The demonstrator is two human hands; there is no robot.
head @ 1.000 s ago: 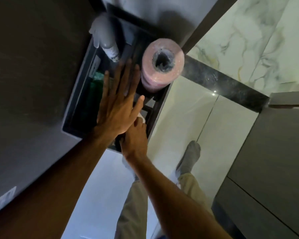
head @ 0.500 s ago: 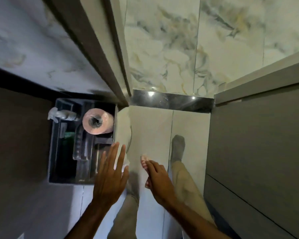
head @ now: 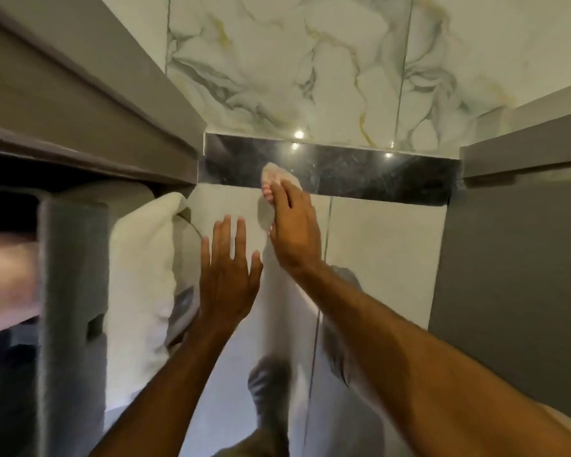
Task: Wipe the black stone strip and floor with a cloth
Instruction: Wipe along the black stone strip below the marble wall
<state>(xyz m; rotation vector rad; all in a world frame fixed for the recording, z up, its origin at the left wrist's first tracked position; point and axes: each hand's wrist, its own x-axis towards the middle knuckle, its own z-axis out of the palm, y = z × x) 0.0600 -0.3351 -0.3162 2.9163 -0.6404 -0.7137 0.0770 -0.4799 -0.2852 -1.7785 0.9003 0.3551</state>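
A glossy black stone strip (head: pixel 376 174) runs across the floor between the marble tiles beyond and the pale floor tiles (head: pixel 376 245) nearer me. My right hand (head: pixel 294 229) reaches forward and holds a small pink-and-white cloth (head: pixel 274 181) whose front end lies on the strip's left part. My left hand (head: pixel 228 275) hovers flat above the pale floor, fingers spread, holding nothing.
A grey caddy (head: pixel 70 291) stands at the left, blurred, with a white towel (head: pixel 142 268) beside it. Grey cabinet fronts (head: pixel 515 275) close the right side, a grey frame (head: pixel 89 103) the left. My socked foot (head: pixel 271 390) rests on the floor below.
The view swung from the caddy toward the strip and came closer. My right hand carried the cloth forward onto the strip. My left hand left the caddy and stays spread.
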